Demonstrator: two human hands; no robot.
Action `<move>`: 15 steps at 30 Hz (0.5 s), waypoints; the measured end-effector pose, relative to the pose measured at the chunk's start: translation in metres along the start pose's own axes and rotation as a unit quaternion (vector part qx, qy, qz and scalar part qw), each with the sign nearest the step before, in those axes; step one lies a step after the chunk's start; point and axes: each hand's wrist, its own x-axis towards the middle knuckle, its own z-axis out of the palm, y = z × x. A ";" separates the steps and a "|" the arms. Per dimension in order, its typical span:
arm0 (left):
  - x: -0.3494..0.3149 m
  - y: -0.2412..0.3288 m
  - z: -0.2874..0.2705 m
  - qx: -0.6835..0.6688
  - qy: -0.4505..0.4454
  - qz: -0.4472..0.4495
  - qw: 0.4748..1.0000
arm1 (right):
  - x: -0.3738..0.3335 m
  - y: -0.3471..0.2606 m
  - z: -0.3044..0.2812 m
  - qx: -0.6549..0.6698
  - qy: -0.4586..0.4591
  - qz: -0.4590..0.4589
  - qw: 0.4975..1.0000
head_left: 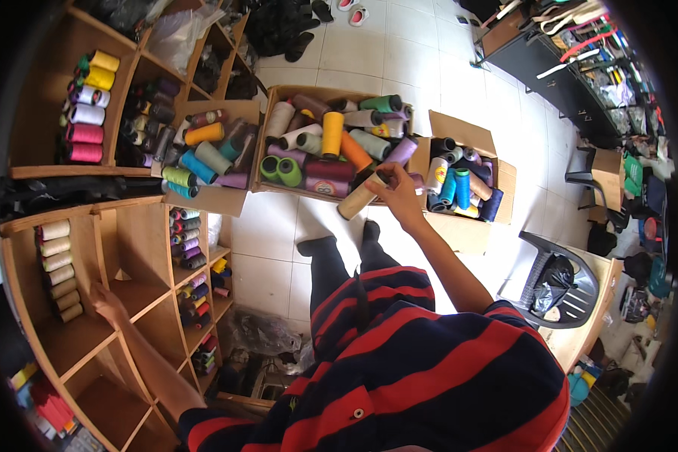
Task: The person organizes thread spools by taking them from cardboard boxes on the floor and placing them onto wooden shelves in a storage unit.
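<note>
At my twelve o'clock, near the box (292,189), my right hand (399,188) pinches a tan spool (356,199) by its end, likely leaving its body clear. At nine, my left (109,304) meets the shelf (80,361), perhaps for balance; its finger spread I can't tell.

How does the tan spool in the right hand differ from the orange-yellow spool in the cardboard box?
The tan spool is pale and muted; the orange-yellow spool is bright. The tan spool is held by the right hand, while the orange-yellow spool rests among others in the cardboard box. In the picture, the tan spool slants; the orange-yellow spool runs nearly up-down. Both are long and rounded.
</note>
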 end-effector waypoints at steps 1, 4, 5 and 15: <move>-0.010 0.044 -0.004 0.018 0.050 0.009 0.999 | 0.001 -0.001 -0.014 -0.013 0.027 -0.006 1.000; -0.050 0.137 0.001 -0.118 0.076 -0.067 0.988 | 0.007 0.006 -0.043 -0.046 0.077 -0.094 0.991; -0.065 0.172 0.008 -0.176 0.056 -0.068 0.980 | 0.009 0.009 -0.054 -0.084 0.077 -0.097 0.989; -0.162 0.466 0.027 -0.456 -0.245 -0.091 0.851 | 0.005 0.009 -0.086 -0.151 0.009 -0.193 0.969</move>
